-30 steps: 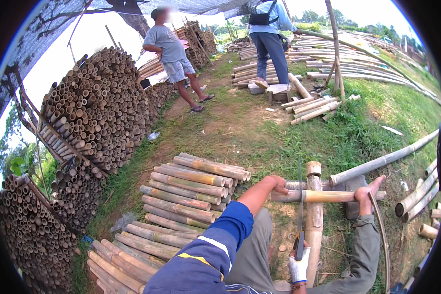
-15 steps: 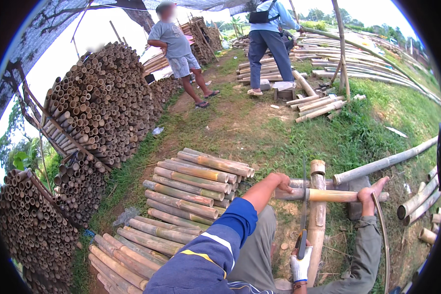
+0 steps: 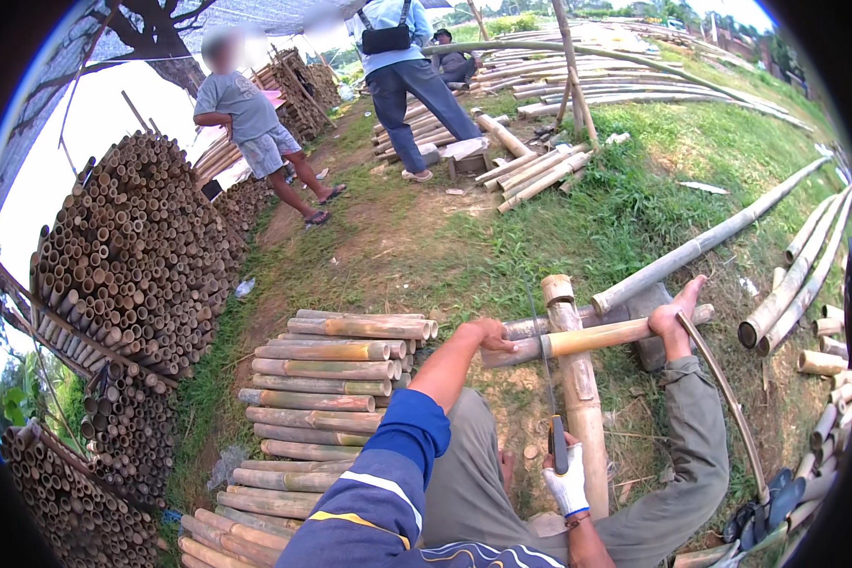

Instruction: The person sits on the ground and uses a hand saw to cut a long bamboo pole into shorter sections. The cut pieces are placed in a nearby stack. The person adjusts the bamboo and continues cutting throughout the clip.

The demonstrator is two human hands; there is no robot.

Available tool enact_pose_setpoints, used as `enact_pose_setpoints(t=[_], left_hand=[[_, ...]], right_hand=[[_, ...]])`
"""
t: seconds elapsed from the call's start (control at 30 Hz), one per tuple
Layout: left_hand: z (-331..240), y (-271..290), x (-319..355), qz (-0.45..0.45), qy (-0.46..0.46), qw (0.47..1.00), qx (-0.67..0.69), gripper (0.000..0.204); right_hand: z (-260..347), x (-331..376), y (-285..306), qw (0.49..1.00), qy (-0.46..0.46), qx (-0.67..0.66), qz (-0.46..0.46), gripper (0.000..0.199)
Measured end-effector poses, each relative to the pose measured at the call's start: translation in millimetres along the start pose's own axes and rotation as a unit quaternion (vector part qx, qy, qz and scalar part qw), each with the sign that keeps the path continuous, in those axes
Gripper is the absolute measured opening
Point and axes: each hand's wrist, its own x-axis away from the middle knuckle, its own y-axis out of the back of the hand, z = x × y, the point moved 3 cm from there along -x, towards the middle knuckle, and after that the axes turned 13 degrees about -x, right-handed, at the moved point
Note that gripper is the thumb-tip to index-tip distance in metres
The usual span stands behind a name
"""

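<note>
My bare left hand (image 3: pixel 488 333) is closed over the near-left end of a bamboo pole (image 3: pixel 604 337). The pole lies across a thicker, notched bamboo support (image 3: pixel 582 402). In my right hand (image 3: pixel 566 481), which wears a white glove, is the dark and yellow handle of a handsaw (image 3: pixel 547 374). Its thin blade points away from me and crosses the pole between my left hand and the support; how deep it sits cannot be made out. My bare foot (image 3: pixel 672 317) presses on the pole's right part.
Stacked cut bamboo lengths (image 3: pixel 327 388) lie on my left, with a tall bamboo pile (image 3: pixel 137 256) beyond. A long pole (image 3: pixel 710 237) slants away on the right; a curved stick (image 3: pixel 729 407) stands beside my leg. Two people (image 3: pixel 256 123) stand ahead, and another sits farther back.
The view has shifted, so the surroundings sit farther left. My right hand and the saw have moved a little along the cut line. My left hand stays on the bamboo pole.
</note>
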Motion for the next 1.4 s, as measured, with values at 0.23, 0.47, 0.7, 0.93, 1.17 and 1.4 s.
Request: enact_pose_setpoints(t=[0.23,0.47,0.7,0.93,1.17,1.4], left_hand=[[5.2,-3.4,3.8,0.019,0.026,0.999,-0.011,0.086],[-5.6,6.1,8.3,0.006,0.002,1.0,0.01,0.088],[0.7,0.9,3.1,0.006,0.004,1.0,0.016,0.085],[-7.8,4.9,0.2,0.015,0.007,1.0,0.007,0.084],[-3.0,5.2,7.7,0.007,-0.003,1.0,0.013,0.086],[-3.7,5.7,10.0,0.005,0.002,1.0,0.007,0.087]], right_hand=[[-7.9,1.1,-4.9,1.0,-0.009,-0.02,0.009,0.06],[12.0,-0.7,-0.5,0.999,-0.031,-0.023,-0.001,0.06],[5.3,-1.4,-1.2,1.0,0.018,0.005,0.0,0.06],[5.6,-0.9,2.7,1.0,-0.025,-0.002,-0.001,0.06],[8.6,-0.9,-0.7,1.0,-0.015,-0.003,0.0,0.06],[10.1,-0.7,-1.3,1.0,-0.014,-0.008,0.004,0.061]])
